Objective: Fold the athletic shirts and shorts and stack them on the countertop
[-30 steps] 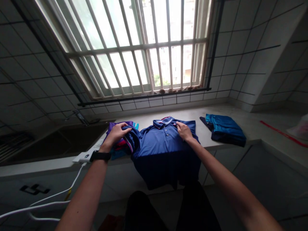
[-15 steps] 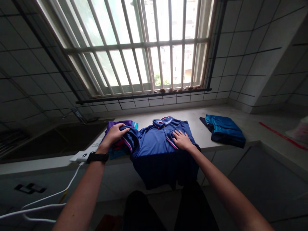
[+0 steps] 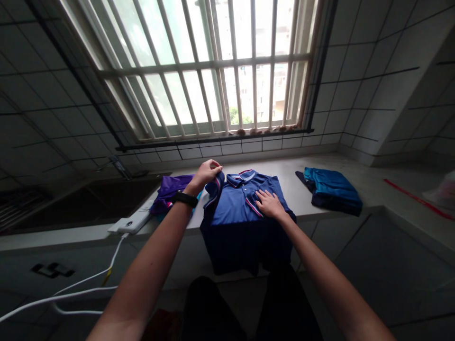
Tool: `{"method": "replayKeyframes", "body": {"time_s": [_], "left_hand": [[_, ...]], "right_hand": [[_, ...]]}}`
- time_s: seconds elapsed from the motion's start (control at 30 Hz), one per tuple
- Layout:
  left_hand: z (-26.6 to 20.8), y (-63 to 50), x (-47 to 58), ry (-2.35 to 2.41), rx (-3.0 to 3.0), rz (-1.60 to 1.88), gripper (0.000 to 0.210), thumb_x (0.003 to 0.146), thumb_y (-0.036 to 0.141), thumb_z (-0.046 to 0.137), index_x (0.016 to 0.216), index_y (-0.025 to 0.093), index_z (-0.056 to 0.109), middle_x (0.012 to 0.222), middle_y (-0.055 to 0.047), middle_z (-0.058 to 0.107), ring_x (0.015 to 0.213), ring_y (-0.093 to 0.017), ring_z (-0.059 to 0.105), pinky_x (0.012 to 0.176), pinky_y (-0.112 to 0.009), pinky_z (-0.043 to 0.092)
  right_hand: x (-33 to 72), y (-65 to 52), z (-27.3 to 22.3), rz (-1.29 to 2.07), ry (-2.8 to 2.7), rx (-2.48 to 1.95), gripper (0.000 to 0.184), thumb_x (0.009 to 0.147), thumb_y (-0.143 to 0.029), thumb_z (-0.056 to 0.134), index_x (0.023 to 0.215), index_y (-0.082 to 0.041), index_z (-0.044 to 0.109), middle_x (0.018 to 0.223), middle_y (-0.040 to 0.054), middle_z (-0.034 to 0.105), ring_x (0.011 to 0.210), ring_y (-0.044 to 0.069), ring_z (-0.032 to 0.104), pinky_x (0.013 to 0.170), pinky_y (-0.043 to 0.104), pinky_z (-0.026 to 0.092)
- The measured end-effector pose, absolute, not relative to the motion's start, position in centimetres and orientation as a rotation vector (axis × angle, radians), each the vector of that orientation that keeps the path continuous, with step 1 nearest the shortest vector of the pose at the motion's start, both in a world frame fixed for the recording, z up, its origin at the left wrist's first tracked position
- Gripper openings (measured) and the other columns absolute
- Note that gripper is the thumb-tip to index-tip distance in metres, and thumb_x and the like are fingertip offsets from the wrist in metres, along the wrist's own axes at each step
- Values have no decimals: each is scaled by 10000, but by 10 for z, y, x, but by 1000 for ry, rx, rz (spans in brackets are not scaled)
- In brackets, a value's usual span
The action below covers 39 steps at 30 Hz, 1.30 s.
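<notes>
A blue polo shirt (image 3: 231,203) with a striped collar lies on the countertop, its lower part hanging over the front edge. My left hand (image 3: 208,173) is closed on the shirt's left-side sleeve, lifting it above the counter. The other sleeve is folded inward across the chest. My right hand (image 3: 269,203) rests flat on that folded sleeve with its fingers spread. Purple clothing (image 3: 170,192) lies left of the shirt, partly behind my left forearm.
A folded teal and navy garment (image 3: 332,189) sits on the counter (image 3: 280,168) to the right. The sink (image 3: 88,203) and a white power strip (image 3: 137,221) with cables are at left. A red strap (image 3: 415,198) lies far right, below the barred window's side.
My left hand has moved right and up, carrying the sleeve inward toward the shirt's middle. More of the purple clothing shows. My right hand has stayed on the folded sleeve.
</notes>
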<state>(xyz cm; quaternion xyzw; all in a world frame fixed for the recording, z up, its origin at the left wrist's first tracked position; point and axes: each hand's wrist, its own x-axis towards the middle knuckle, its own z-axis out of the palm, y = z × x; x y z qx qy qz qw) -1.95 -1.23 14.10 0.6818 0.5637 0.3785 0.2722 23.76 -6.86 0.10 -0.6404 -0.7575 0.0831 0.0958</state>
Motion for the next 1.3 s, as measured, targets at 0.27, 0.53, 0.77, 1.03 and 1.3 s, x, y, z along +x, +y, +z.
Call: {"method": "replayKeyframes", "body": {"time_s": [0.27,0.53,0.77,1.03,1.3], "left_hand": [[91,-24,-9,1246,2088,354,503,670,515,829,1025,176,716,1032,-118,778,962,-297,728,825,-419,606],[48,-65,-10,1244,2503,159,198,807,402,698,882,220,717,919,-62,743,863,-244,679,830,-349,536],[54,-58,-3,1712,2520,459,224,935,374,545,869,205,676,970,-113,732,913,-261,692,803,-346,519],[46,-68,22,1821,2573,505,364,849,445,697,1060,153,646,1120,-170,687,1074,-315,653,921,-383,515],[55,-52,23,1691,2320,930,145,918,237,550,957,182,678,1018,-120,748,973,-250,694,887,-344,519]], "right_hand": [[239,-69,2,259,-2219,-1887,609,1051,-413,350,1634,-234,352,1713,57,288,1587,248,241,1279,503,189],[238,-68,1,269,-2203,-1882,598,1049,-408,353,1624,-246,371,1709,39,303,1585,237,248,1284,496,182],[238,-68,3,273,-2213,-1884,604,1050,-420,352,1625,-235,368,1715,45,285,1590,237,231,1281,509,188],[238,-66,3,286,-2192,-1882,596,1051,-414,365,1621,-237,376,1713,50,294,1590,242,233,1281,521,182],[238,-66,3,290,-2189,-1886,589,1052,-409,370,1614,-232,391,1713,54,292,1588,247,238,1281,513,181]]}}
